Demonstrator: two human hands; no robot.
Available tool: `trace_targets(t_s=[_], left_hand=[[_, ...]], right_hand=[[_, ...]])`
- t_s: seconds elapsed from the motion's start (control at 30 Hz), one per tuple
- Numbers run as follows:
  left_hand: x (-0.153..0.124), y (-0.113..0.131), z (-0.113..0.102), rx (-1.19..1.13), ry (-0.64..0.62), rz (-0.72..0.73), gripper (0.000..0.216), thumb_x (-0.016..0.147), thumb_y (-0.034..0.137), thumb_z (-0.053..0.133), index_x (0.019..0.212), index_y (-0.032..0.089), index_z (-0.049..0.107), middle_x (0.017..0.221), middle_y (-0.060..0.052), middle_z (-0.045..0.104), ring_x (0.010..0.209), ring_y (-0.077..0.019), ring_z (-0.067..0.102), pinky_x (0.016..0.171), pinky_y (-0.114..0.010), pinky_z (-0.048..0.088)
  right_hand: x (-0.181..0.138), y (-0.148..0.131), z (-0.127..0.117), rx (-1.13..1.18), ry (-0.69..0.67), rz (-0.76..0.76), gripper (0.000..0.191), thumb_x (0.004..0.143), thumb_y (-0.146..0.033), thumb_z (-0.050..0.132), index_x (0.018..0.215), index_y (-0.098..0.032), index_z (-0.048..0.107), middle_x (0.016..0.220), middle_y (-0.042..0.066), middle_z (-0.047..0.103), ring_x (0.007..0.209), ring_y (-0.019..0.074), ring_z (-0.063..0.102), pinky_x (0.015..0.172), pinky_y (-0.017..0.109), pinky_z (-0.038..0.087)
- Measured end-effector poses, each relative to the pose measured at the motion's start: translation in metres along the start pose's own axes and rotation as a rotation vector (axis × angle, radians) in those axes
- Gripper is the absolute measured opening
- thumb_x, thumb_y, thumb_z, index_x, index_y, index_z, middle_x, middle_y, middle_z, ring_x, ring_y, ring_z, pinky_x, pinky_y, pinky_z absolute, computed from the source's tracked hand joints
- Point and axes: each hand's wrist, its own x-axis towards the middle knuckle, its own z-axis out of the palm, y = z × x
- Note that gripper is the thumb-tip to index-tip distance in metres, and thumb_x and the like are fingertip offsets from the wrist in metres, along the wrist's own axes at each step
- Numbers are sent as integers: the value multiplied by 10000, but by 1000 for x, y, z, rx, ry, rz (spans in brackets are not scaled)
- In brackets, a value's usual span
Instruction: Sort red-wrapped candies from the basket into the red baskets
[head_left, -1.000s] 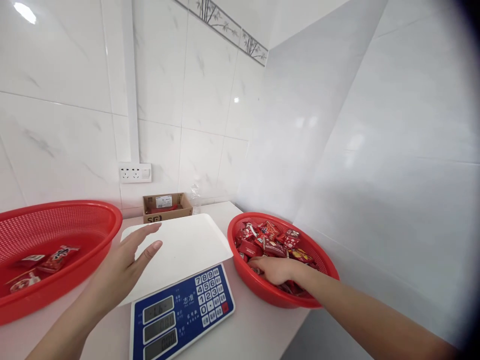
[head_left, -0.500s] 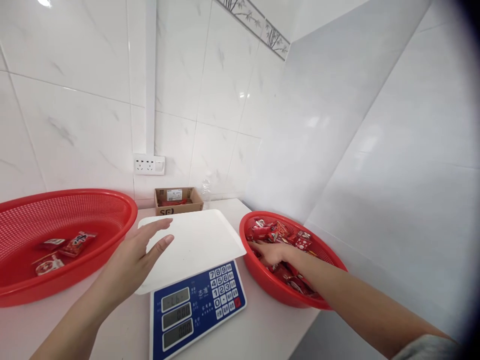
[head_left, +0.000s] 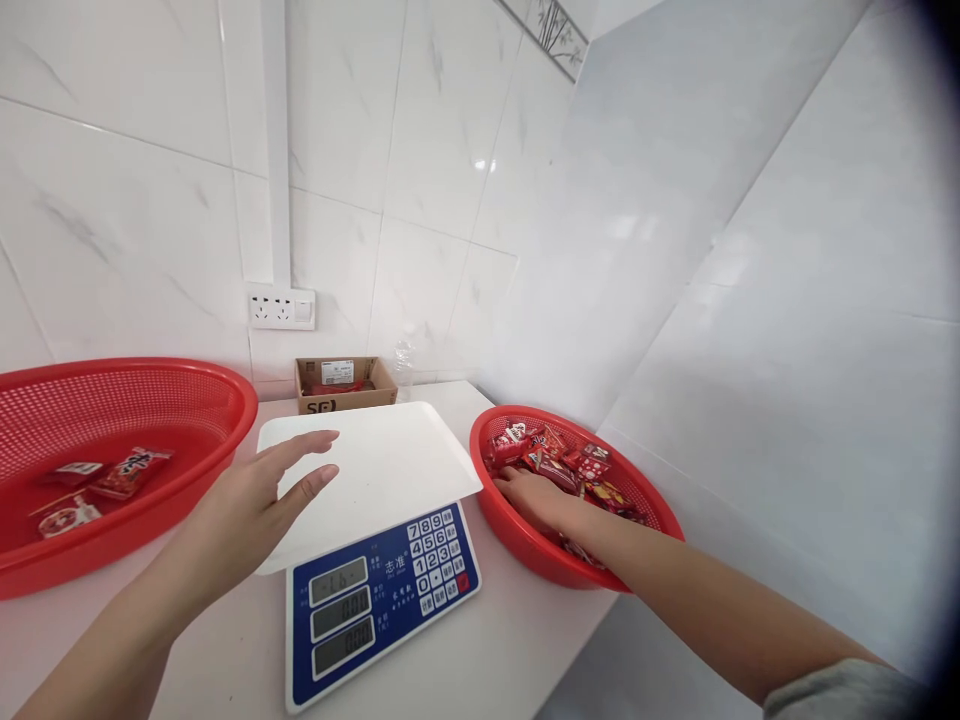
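Observation:
My left hand (head_left: 259, 505) hovers at the left side of the scale's white pan (head_left: 382, 460), thumb and fingers apart, holding nothing. On the right, my right hand (head_left: 529, 495) reaches into a red plastic basket (head_left: 517, 545) among several small snack packets (head_left: 592, 465) in red wrappers. Its fingertips are hidden down among the packets, so I cannot see what they touch. A blue electronic scale (head_left: 386, 600) with a keypad and three displays stands between my hands, its pan bare.
A larger red basket (head_left: 217, 445) at the left holds a few packets (head_left: 131, 470). Behind the scale stand a small cardboard box (head_left: 345, 385) with red contents and a clear plastic bottle (head_left: 404, 365). Tiled walls close off the back and right; the table edge runs near the right basket.
My right hand has shifted within the right basket, and packets around it have moved. My left hand keeps its pose. The whole view has shifted slightly.

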Motion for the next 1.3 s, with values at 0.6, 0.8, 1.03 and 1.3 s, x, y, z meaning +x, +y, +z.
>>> trace_targets(t_s=[0.6,0.8,1.03,1.3], left_hand=[[-1,-3,6,-31,-5,61,527,867,645,442,1221,307,636,1234,-53,702,616,-224,657,744,-382,544],[-3,0,7,-77,-19,40,510,871,629,457,1221,305,639,1226,-62,706,647,-232,677,754,-389,547],[-7,9,17,-513,-226,-24,520,864,633,496,1245,296,604,1263,-89,665,1205,-306,573,1001,-450,453],[-15,33,22,-1597,-391,-143,673,861,675,478,1440,348,379,1420,-102,528,1237,-271,546,828,-357,548]], right_hand=[[19,21,-48,11,47,77,312,936,-311,592,1224,-191,585,1292,96,579,1089,242,606,906,461,519],[24,10,-58,-2,176,93,273,929,-311,602,1162,-168,610,1183,79,634,1012,222,637,863,434,536],[-11,-57,-78,27,629,-97,304,897,-173,509,1183,-232,593,1281,82,595,1132,250,603,961,379,494],[-12,-176,-11,162,1051,-1003,455,809,-1,506,1180,-250,592,1145,107,628,1058,237,623,900,386,555]])
